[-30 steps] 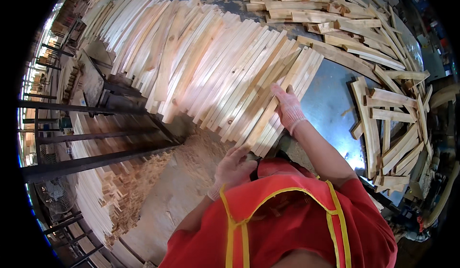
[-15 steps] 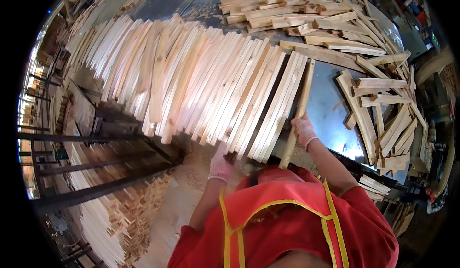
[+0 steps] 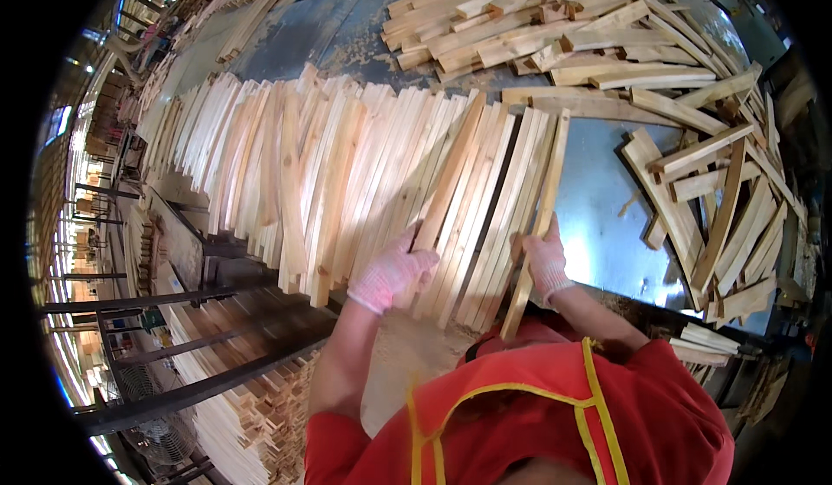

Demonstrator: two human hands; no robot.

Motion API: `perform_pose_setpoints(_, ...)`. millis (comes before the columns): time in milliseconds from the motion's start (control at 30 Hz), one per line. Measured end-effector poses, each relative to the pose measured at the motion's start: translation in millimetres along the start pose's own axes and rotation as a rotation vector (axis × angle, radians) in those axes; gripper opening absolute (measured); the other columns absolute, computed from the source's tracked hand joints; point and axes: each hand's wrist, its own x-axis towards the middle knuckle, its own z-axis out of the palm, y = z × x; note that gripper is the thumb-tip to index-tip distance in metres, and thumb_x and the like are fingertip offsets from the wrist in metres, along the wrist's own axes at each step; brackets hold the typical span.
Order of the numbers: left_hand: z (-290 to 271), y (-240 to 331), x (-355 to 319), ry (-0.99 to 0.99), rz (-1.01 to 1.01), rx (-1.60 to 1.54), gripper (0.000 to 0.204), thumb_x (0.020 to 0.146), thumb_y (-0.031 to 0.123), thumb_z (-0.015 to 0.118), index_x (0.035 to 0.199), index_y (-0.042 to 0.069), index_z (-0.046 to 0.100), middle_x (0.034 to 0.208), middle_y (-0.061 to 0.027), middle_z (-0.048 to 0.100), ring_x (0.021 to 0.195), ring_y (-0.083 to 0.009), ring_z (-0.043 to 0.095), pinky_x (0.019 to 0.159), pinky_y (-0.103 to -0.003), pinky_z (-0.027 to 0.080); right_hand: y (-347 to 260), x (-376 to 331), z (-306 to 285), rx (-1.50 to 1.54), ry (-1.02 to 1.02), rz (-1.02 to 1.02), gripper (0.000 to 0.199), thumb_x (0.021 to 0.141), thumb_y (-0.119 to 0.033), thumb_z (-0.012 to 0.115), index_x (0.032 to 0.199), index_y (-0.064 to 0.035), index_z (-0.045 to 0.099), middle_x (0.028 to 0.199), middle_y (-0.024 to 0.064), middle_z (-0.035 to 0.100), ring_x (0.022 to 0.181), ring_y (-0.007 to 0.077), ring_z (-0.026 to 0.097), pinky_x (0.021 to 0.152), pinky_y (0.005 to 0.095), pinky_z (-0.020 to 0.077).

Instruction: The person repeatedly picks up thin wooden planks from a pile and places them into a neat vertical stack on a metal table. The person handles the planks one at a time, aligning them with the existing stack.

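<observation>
A long row of pale wooden strips (image 3: 373, 182) lies side by side across the metal table. My left hand (image 3: 394, 270), in a pinkish-white knit glove, is closed round the near end of a browner wooden strip (image 3: 451, 177), which lies askew over its neighbours. At the row's right end, my right hand (image 3: 546, 264), gloved alike, grips another wooden strip (image 3: 552, 169) by its lower part. That one stands slightly apart from a small group of strips (image 3: 511, 216) just left of it. The fingertips under both strips are partly hidden.
Loose, jumbled wood pieces (image 3: 520, 39) are heaped at the far side and right of the metal table (image 3: 594, 199). A dark metal rack (image 3: 208, 381) stands at lower left, beside stacked strips (image 3: 260, 416). Sawdust covers the floor by my left forearm.
My left hand has moved up from the row's near edge and taken hold of a browner strip, which now lies askew. My right hand still grips its strip. The view has shifted slightly.
</observation>
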Motion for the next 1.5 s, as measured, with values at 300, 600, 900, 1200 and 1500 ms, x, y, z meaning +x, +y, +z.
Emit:
perform_pose_setpoints(300,24.8,-39.8,30.3,0.423,0.141,0.833,0.089,0.088,0.031,0.08,0.161,0.002,0.04,0.141,-0.0213,0.061,0.128,-0.0335,0.063,0.106,-0.04,0.051,-83.9,13.4,79.2,-0.787,-0.654,-0.047,0.087,0.097,-0.033,0.067,0.166,0.0013,0.027,0.132,0.0319,0.066,0.11,0.033,0.07,0.098,0.038,0.0536)
perform_pose_setpoints(600,67.2,1.6,99.7,0.634,-0.125,0.944,0.1,0.089,0.037,0.079,0.166,0.006,0.022,0.147,-0.0251,0.057,0.128,-0.0386,0.063,0.103,-0.049,0.054,-82.9,69.3,99.8,-0.966,-0.959,-0.297,0.066,0.09,-0.04,0.069,0.133,0.0084,0.055,0.123,0.0309,0.07,0.112,0.0411,0.07,0.099,0.0444,0.0532)
perform_pose_setpoints(900,-53.1,-6.4,57.7,0.91,-0.183,1.291,0.087,0.091,0.029,0.073,0.165,0.013,0.031,0.132,-0.0204,0.063,0.104,-0.0321,0.07,0.087,-0.046,0.059,-183.2,209.3,64.7,-1.226,-0.201,-0.833,0.048,0.1,-0.033,0.056,0.139,-0.0056,0.052,0.13,0.0212,0.069,0.124,0.0405,0.063,0.106,0.0513,0.049)
perform_pose_setpoints(1200,42.6,-38.6,102.4,0.927,0.517,1.44,0.069,0.081,0.047,0.085,0.135,0.01,0.062,0.11,-0.0116,0.064,0.102,-0.0297,0.065,0.083,-0.049,0.054,-233.0,206.5,43.1,-0.985,-0.386,-0.536,0.067,0.102,-0.036,0.058,0.159,-0.006,0.041,0.135,0.0215,0.068,0.125,0.0384,0.064,0.106,0.0459,0.0489)
perform_pose_setpoints(1500,73.5,80.5,101.9,0.636,0.228,1.042,0.044,0.097,0.038,0.064,0.13,0.009,0.065,0.112,-0.016,0.07,0.103,-0.0343,0.072,0.087,-0.05,0.057,-95.3,138.9,-73.7,-0.19,-0.465,-0.233,0.08,0.102,-0.023,0.067,0.166,-0.0038,0.022,0.127,0.0115,0.062,0.11,0.0175,0.056,0.095,0.0285,0.0468)
